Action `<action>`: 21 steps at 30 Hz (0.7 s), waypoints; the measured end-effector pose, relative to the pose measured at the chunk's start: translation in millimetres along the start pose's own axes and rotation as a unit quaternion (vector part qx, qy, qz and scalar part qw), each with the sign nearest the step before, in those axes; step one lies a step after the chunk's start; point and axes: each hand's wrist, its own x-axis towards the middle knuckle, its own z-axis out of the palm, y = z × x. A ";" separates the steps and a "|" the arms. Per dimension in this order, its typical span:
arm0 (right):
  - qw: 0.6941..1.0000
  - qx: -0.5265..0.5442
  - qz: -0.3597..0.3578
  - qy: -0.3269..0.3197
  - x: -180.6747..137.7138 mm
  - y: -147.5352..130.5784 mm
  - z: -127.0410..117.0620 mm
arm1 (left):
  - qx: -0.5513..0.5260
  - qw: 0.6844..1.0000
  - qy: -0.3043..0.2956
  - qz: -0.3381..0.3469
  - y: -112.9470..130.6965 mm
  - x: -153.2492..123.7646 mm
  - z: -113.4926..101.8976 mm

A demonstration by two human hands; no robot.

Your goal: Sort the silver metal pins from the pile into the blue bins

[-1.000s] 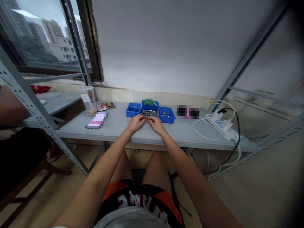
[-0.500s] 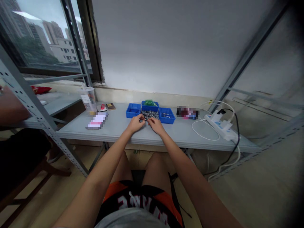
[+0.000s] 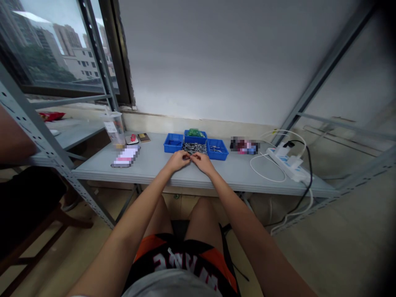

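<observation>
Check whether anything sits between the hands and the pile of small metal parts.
Nothing visible does. The left hand and right hand meet at the near edge of the pile of metal parts; the blue trays sit behind and beside it. Whether they hold one is unclear.

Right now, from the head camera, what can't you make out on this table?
Head view only:
1. Whatever sits between the left hand and right hand: too small, covered by fingertips.
2. The heap of metal parts: too small to identify.
3. The flat item left of the blue bins and a dark item on their right: blurred out.
4. Another person at the left edge: cut off by the frame.
</observation>
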 end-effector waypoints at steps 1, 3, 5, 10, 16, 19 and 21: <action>1.000 -0.002 0.000 -0.001 -0.3 -0.7 -0.1 | 0.002 1.000 -0.001 0.002 -0.4 0.0 0.2; 1.000 -0.006 0.001 -0.003 -0.7 -1.4 -0.2 | 0.003 1.000 -0.001 0.007 -1.3 0.2 0.8; 1.000 -0.005 0.001 -0.006 -0.6 -1.1 0.0 | 0.002 1.000 -0.001 0.008 -2.3 0.4 1.5; 1.000 -0.003 0.002 -0.009 0.8 1.3 0.4 | 0.000 1.000 0.001 0.007 -3.9 0.2 2.7; 1.000 0.000 0.000 -0.006 1.7 3.2 0.7 | 0.000 1.000 0.003 0.008 -4.4 0.4 2.0; 1.000 0.004 -0.001 -0.001 2.4 5.6 1.7 | -0.003 1.000 0.000 0.012 -4.1 0.7 1.6; 1.000 0.007 0.004 0.006 2.9 7.1 2.5 | -0.007 1.000 0.003 0.013 -3.9 0.6 1.7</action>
